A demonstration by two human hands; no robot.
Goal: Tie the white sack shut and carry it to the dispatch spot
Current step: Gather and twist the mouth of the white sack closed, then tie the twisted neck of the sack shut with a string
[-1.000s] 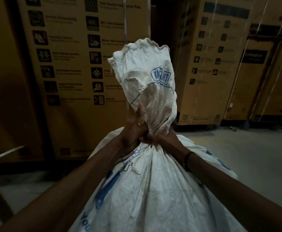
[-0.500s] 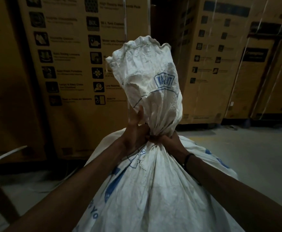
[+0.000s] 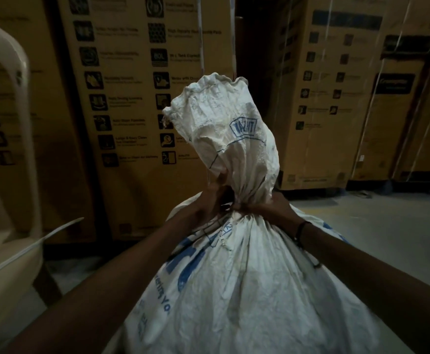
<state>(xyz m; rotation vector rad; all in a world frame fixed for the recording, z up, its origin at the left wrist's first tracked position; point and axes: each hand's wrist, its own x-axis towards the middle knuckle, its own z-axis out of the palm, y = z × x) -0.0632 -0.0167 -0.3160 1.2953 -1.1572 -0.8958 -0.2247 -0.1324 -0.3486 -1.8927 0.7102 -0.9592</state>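
Far left of frame: cream plastic chair [image 3: 7, 154]. Behind it, across the top, tall cardboard boxes [image 3: 142, 103] w/ printed icons. Left hand [image 3: 212, 200] closed around the sack's gathered neck from the left, thumb up against the cloth. White sack [image 3: 247, 290] w/ blue print fills centre & bottom, its loose top standing upright above the grip. Right hand [image 3: 272, 209] clamped on the same neck from the right, dark band at the wrist. Grey floor [image 3: 387, 231] at right

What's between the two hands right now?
In the head view, the gathered neck of the white sack sits between the left hand and the right hand; both clamp it, nothing else intervening.
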